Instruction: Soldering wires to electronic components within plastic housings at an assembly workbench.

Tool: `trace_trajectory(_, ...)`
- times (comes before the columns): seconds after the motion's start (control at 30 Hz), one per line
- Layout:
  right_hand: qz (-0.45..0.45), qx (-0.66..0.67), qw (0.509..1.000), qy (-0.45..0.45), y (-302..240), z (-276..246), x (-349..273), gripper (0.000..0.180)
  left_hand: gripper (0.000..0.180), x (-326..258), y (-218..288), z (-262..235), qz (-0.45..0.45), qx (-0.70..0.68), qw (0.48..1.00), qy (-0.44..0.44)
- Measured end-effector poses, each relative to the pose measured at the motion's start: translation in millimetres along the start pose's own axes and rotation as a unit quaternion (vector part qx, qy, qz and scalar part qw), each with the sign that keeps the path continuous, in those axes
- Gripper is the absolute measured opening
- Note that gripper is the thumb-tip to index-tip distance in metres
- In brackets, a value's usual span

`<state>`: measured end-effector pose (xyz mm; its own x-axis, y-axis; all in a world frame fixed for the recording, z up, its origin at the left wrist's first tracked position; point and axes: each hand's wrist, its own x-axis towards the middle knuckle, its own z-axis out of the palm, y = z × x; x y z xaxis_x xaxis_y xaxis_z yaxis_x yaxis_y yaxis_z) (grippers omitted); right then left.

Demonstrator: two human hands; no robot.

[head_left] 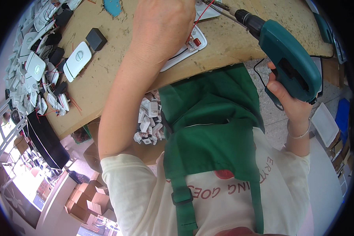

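Observation:
My right hand is wrapped round the grip of a teal pistol-shaped soldering gun. Its black collar and long metal tip point up and left, toward my left hand. That hand is curled over the bench, its fingertips hidden beneath it or cut off by the upper edge, so what they hold cannot be made out. A red wire runs beside it, close to the metal tip. Partly under my left hand lies a white plastic housing with a small circuit board in it.
White housings with wires are heaped along the bench's left side, near a black block. Below the worn bench, a carton holds small white parts. A black cord hangs near the gun.

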<state>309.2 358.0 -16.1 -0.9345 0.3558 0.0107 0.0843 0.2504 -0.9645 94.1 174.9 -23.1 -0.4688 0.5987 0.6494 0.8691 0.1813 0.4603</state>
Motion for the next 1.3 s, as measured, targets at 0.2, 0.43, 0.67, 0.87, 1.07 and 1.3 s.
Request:
trace_trajectory(0.2, 0.011, 0.021, 1.0, 0.0, 0, 2, -1, 0.039, 0.006, -3, 7, -8, -0.022, 0.1, 0.993, -0.058)
trace_trajectory(0.43, -0.009, 0.028, 1.0, -0.001, 3, 4, -4, 0.04, 0.006, -2, 9, -9, -0.018, 0.105, 0.993, -0.054)
trace_trajectory(0.67, -0.006, 0.031, 0.999, -0.005, 3, 4, -6, 0.038, 0.009, -3, 12, -10, -0.033, 0.119, 0.99, -0.063)
trace_trajectory(0.87, 0.003, 0.024, 1.0, 0.003, 2, 6, -4, 0.035, 0.012, -1, 14, -10, -0.104, 0.06, 0.991, -0.051)
trace_trajectory(1.07, -0.003, 0.013, 1.0, -0.002, 0, 9, 0, 0.033, 0.014, 2, 19, -9, -0.107, 0.054, 0.991, -0.052)
trace_trajectory(1.3, -0.013, -0.011, 1.0, -0.005, -1, 7, 1, 0.032, 0.014, 2, 17, -9, -0.105, 0.059, 0.991, -0.056)
